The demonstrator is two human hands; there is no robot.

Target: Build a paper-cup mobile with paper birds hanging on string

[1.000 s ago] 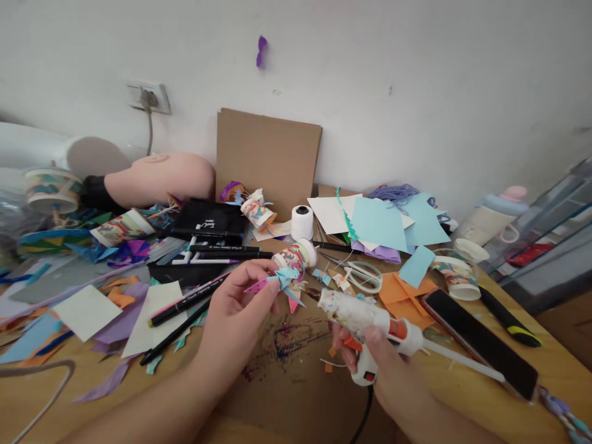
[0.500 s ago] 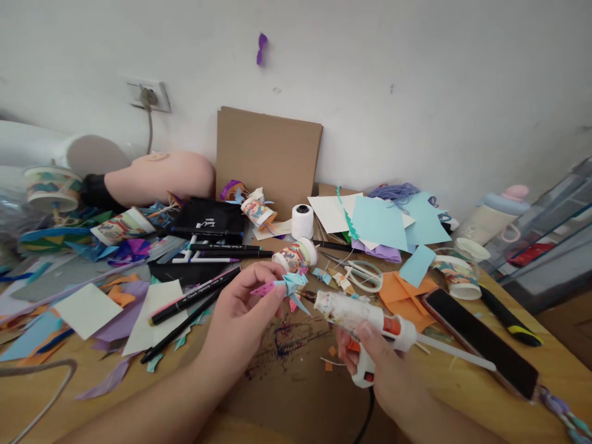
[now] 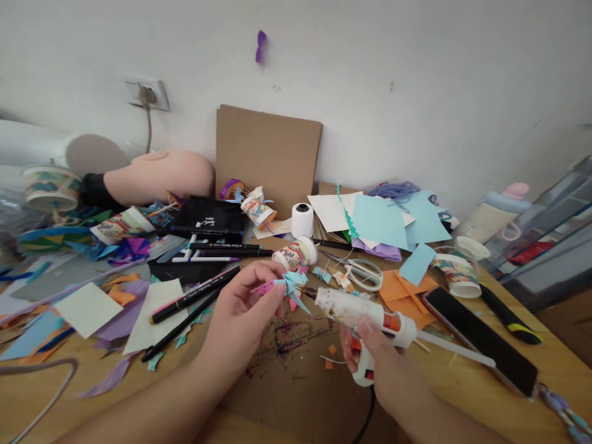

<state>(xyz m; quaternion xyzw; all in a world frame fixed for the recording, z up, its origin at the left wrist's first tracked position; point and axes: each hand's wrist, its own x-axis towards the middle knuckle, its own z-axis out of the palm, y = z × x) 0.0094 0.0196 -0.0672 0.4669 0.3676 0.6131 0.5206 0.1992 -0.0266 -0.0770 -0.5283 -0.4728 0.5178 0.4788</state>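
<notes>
Left fingers: pinched on crane, apparently baring its end for nozzle at three o'clock; right fingers: wrapped round glue gun.

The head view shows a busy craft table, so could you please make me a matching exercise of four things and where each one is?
1. light-blue folded paper
2. glue gun
3. white spool
4. black phone

A. upright, in front of the brown cardboard
B. in the right hand
C. lying beside the black-and-yellow handle
D. in the left hand

Pairs: 1-D, 2-B, 3-A, 4-C
</notes>
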